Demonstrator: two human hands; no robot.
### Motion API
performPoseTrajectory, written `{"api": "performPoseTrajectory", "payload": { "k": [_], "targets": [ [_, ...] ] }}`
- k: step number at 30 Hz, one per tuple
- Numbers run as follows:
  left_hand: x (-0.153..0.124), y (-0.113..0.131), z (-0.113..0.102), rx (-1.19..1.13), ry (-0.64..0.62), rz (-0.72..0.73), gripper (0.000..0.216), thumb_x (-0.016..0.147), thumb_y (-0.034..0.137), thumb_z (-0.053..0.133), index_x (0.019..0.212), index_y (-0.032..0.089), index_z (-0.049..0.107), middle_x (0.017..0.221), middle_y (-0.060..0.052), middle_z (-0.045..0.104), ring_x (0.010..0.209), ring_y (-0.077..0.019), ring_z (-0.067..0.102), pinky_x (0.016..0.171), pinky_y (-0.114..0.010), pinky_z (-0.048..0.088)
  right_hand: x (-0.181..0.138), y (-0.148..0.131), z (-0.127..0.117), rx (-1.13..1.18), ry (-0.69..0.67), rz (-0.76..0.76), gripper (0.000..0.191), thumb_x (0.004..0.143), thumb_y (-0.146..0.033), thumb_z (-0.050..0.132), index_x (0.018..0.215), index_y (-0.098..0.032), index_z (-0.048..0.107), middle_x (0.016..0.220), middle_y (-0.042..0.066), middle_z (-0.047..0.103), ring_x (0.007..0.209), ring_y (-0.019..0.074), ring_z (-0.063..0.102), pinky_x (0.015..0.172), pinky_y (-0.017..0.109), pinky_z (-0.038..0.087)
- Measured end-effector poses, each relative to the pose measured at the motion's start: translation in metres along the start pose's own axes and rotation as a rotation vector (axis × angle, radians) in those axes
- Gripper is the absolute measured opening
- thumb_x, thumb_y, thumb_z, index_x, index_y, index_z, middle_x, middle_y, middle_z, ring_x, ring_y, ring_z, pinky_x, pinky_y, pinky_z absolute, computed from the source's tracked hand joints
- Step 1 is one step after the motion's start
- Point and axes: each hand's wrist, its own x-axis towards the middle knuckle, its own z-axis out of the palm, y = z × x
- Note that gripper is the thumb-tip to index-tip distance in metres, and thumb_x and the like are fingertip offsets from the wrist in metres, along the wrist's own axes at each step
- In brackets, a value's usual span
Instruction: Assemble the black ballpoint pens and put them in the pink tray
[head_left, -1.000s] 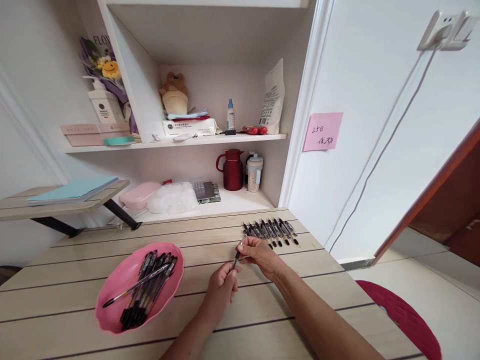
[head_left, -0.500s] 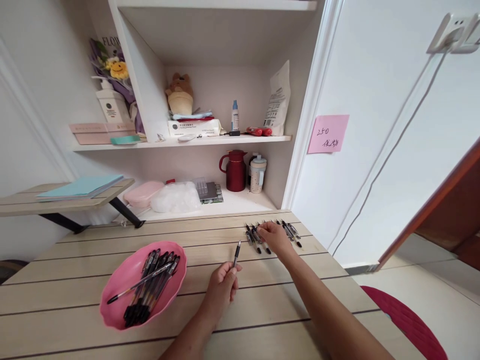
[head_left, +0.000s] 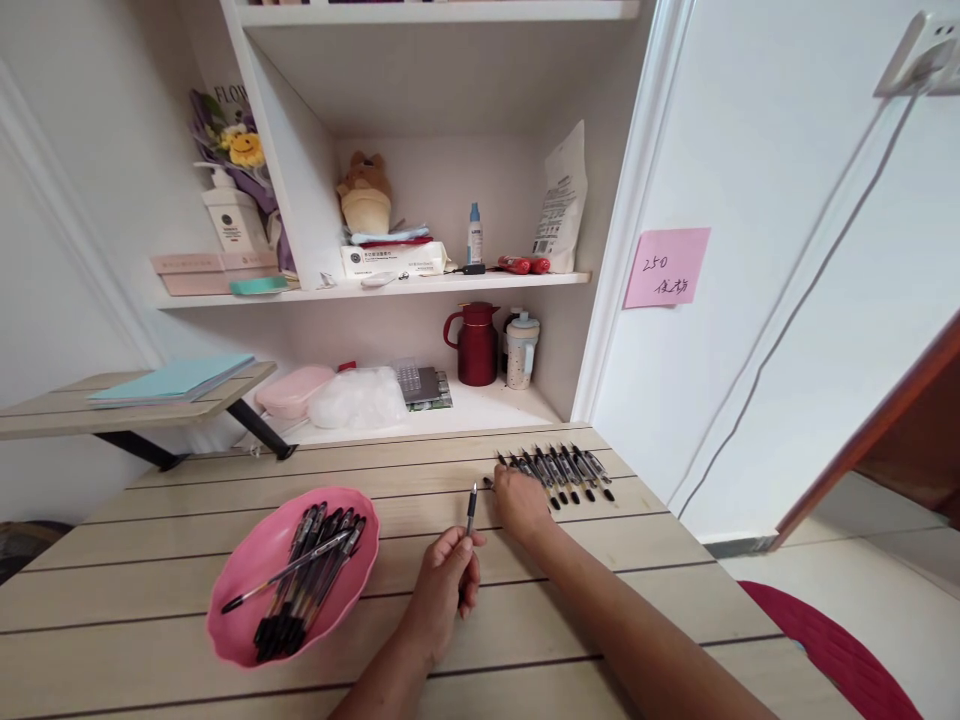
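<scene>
My left hand (head_left: 444, 588) is closed round a black pen (head_left: 471, 505), held with its tip pointing up above the wooden table (head_left: 645, 545). My right hand (head_left: 517, 502) rests knuckles-up at the left end of a row of several black pens (head_left: 564, 470) lying side by side near the table's far edge. Its fingers are curled down onto the row, and what is under them is hidden. A pink bowl (head_left: 244, 550) at the left holds several more black pens (head_left: 307, 575).
Behind the table, shelves carry a dark red jug (head_left: 474, 345), a spotted cup (head_left: 517, 350), a pink box (head_left: 292, 388) and a plastic bag (head_left: 358, 397). A pink note (head_left: 666, 266) sticks to the white wall. A red mat (head_left: 832, 650) lies on the floor at the right.
My right hand let go of the pen held in my left, reached out to the row of pens, then slid back to the row's left end. The left hand kept the pen.
</scene>
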Motion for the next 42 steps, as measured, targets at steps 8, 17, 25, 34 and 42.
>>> {"api": "performPoseTrajectory", "payload": {
  "k": [8,17,25,34,42],
  "targets": [
    [0.0,0.0,0.0,0.053,-0.008,-0.003,0.035,0.07,0.045,0.054,0.091,0.017,0.053,0.052,0.008,0.044,0.035,-0.0036,0.035,0.032,-0.015,0.018,-0.003,0.001,-0.024,1.013,-0.099,0.154,0.01,0.071,-0.027,0.05,0.075,-0.019,0.048,0.058,-0.001,0.058,0.051,0.0117,0.056,0.042,0.02,0.033],
    [-0.004,0.004,0.003,0.113,0.001,-0.016,0.038,0.069,0.046,0.054,0.094,0.016,0.055,0.052,0.008,0.043,0.036,-0.0037,0.033,0.034,-0.015,0.016,-0.014,-0.011,-0.032,1.323,-0.139,0.038,0.036,0.061,-0.028,0.061,0.095,-0.021,0.051,0.055,-0.007,0.053,0.049,0.0084,0.053,0.043,0.018,0.029],
    [-0.004,0.004,0.004,0.142,0.009,-0.009,0.039,0.07,0.046,0.053,0.093,0.015,0.056,0.051,0.008,0.042,0.035,-0.0028,0.029,0.035,-0.016,0.013,-0.024,-0.011,-0.024,1.263,-0.224,0.025,0.025,0.061,-0.035,0.066,0.075,-0.018,0.054,0.053,-0.006,0.051,0.047,0.0065,0.047,0.044,0.018,0.029],
    [-0.004,0.002,0.006,0.143,0.018,0.034,0.036,0.069,0.047,0.052,0.085,0.015,0.055,0.048,0.009,0.039,0.033,-0.0026,0.024,0.034,-0.017,0.011,-0.031,-0.016,-0.011,1.358,-0.275,0.046,0.032,0.055,-0.041,0.07,0.069,-0.016,0.054,0.049,-0.007,0.047,0.043,0.0049,0.041,0.048,0.021,0.035],
    [-0.005,0.003,0.007,0.125,0.026,0.058,0.032,0.069,0.042,0.052,0.085,0.015,0.054,0.046,0.009,0.038,0.033,-0.0031,0.021,0.035,-0.018,0.011,-0.032,-0.017,-0.008,1.299,-0.265,0.051,0.031,0.056,-0.042,0.068,0.063,-0.016,0.053,0.047,-0.007,0.046,0.041,0.0049,0.039,0.043,0.02,0.029]
  ]
}}
